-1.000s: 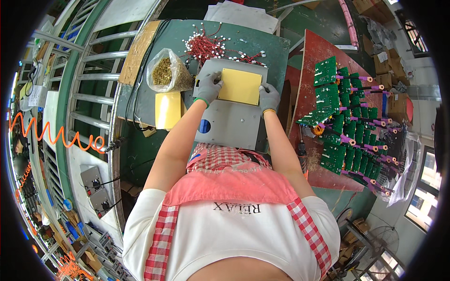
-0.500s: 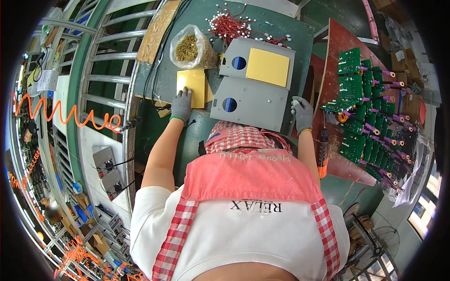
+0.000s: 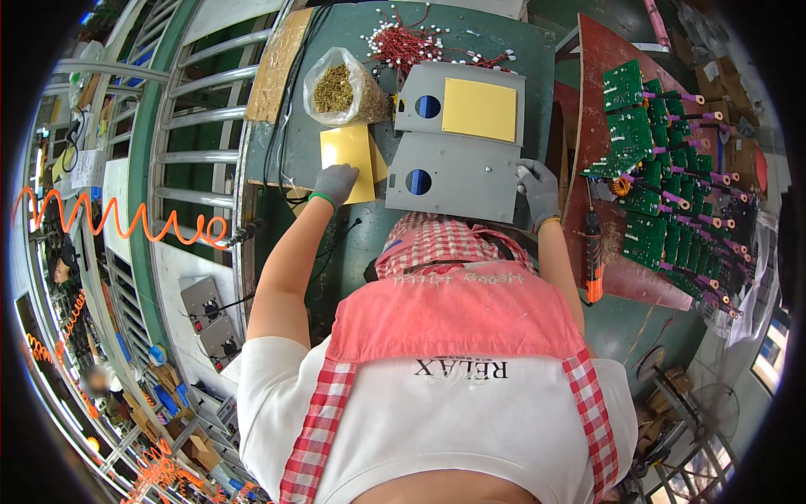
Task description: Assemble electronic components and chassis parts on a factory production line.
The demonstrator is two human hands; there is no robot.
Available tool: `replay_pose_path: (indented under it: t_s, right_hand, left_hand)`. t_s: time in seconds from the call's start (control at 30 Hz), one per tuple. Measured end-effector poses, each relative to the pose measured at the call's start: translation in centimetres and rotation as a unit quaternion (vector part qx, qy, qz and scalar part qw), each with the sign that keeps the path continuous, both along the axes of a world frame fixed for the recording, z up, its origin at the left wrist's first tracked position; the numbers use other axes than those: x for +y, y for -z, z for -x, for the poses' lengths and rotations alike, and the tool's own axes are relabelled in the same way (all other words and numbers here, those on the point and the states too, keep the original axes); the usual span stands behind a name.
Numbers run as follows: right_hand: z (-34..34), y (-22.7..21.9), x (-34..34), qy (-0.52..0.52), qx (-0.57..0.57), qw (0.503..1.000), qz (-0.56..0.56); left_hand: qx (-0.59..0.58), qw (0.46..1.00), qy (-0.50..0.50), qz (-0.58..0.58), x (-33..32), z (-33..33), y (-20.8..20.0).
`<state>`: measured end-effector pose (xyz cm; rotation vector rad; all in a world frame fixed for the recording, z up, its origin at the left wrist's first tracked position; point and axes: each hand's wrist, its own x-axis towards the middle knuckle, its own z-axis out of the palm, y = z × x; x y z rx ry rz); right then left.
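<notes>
My left hand (image 3: pixel 337 182), in a grey glove, curls its fingers at the lower left edge of a glossy yellow sheet (image 3: pixel 348 148) and appears to pinch it. The sheet lies among other yellow pieces below an open clear bag of small brass-coloured parts (image 3: pixel 334 89). My right hand (image 3: pixel 540 190), also gloved, is closed beside the right edge of the near grey metal panel (image 3: pixel 457 172). A small pale spot shows at its fingertips; I cannot tell what it is. The far grey metal panel (image 3: pixel 413 80) carries a yellow sheet (image 3: pixel 479 110). Each panel has a round hole.
Red wires with white connectors (image 3: pixel 403 44) lie at the table's back. On the right, a reddish board (image 3: pixel 592 88) bears several green circuit boards (image 3: pixel 631 134) with purple-sleeved leads. An orange and black screwdriver (image 3: pixel 594 273) stands nearby. Metal rollers (image 3: pixel 197 157) and an orange coiled hose (image 3: pixel 126 220) are left.
My left hand's fingers, stretched out over the yellow sheet before, are now curled at its edge. My right hand has come slightly closer to the near panel's edge. The whole view has shifted a little.
</notes>
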<state>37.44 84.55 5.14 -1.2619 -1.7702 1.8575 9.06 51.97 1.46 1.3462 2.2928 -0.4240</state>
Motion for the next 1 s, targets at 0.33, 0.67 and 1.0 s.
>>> replay_pose_path:
  t_s: [0.33,0.67,1.0]
  right_hand:
    - [-2.3,0.6,0.3,0.040,0.000,0.999,0.035]
    - [-1.9,2.3,-0.1,0.007,0.006,0.998,-0.062]
    - [3.5,-3.0,-4.1,-0.112,0.043,0.992,-0.026]
  left_hand:
    - [0.043,0.999,-0.004,-0.012,0.7,-2.4,-0.3]
    - [-0.089,0.985,-0.010,-0.145,1.2,2.3,-7.1]
    - [-0.349,0.659,-0.364,-0.558,9.0,-3.3,-11.5]
